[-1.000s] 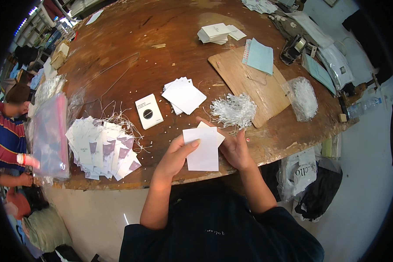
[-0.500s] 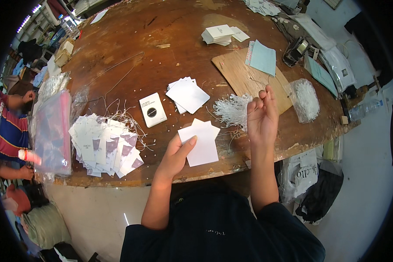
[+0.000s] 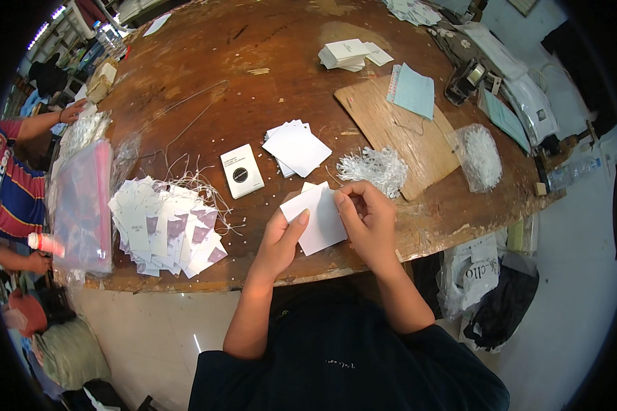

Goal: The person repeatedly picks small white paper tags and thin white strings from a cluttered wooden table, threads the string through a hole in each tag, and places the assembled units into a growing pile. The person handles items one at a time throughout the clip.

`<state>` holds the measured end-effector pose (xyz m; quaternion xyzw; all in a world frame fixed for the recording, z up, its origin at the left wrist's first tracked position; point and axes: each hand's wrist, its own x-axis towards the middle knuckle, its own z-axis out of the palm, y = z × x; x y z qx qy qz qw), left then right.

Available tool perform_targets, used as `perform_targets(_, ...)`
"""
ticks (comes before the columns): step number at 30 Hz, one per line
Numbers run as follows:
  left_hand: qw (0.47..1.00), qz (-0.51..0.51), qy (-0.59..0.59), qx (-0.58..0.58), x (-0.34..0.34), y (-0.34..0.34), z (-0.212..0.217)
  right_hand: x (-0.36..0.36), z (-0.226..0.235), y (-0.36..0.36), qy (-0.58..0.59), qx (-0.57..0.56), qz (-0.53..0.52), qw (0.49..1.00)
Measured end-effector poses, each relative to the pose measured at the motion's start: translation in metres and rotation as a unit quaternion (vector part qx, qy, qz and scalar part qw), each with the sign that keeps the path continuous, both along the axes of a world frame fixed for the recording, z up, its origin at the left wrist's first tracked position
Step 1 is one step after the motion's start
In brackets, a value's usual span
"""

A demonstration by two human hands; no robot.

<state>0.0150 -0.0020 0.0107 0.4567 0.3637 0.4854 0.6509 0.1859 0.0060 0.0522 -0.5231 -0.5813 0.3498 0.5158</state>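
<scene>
My left hand (image 3: pixel 279 240) grips a few blank white tags (image 3: pixel 315 222), slightly fanned, with the thumb on top. At their upper right corner my right hand (image 3: pixel 371 222) pinches with thumb and fingers; what is between the fingertips is too small to make out. A thin strand shows just above the tags. Beyond them lies a loose stack of white tags (image 3: pixel 297 149), and beside it a small white printed box (image 3: pixel 242 171) with a black round mark. Right of the stack is a bundle of white strings (image 3: pixel 376 171).
Strung tags (image 3: pixel 164 229) are heaped at left, near clear plastic bags (image 3: pixel 82 205). A wooden board (image 3: pixel 418 151) carries a light blue booklet (image 3: pixel 413 92). Bagged strings (image 3: pixel 478 157) lie farther right. Another stack of tags (image 3: pixel 345 53) is at the back. A co-worker's arm (image 3: pixel 44 123) reaches in from the left.
My right hand has come down and left from its raised position to the tags' corner. My left hand stays on the tags, which have tilted slightly. The co-worker's arm has reached farther along the table.
</scene>
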Motion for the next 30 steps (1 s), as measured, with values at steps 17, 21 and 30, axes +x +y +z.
perform_targets(17, 0.997, 0.013, -0.078, -0.023, 0.007, -0.002, -0.005, -0.006, -0.023, 0.01, -0.202, 0.268, -0.025, 0.942)
perform_targets(21, 0.997, 0.022, -0.068, -0.009, 0.009, -0.001, -0.003, -0.008, -0.024, 0.012, -0.183, 0.269, -0.024, 0.945)
perform_targets(30, 0.992, 0.036, 0.068, 0.097, 0.008, 0.002, -0.002, -0.014, -0.018, 0.011, -0.148, 0.207, -0.053, 0.966)
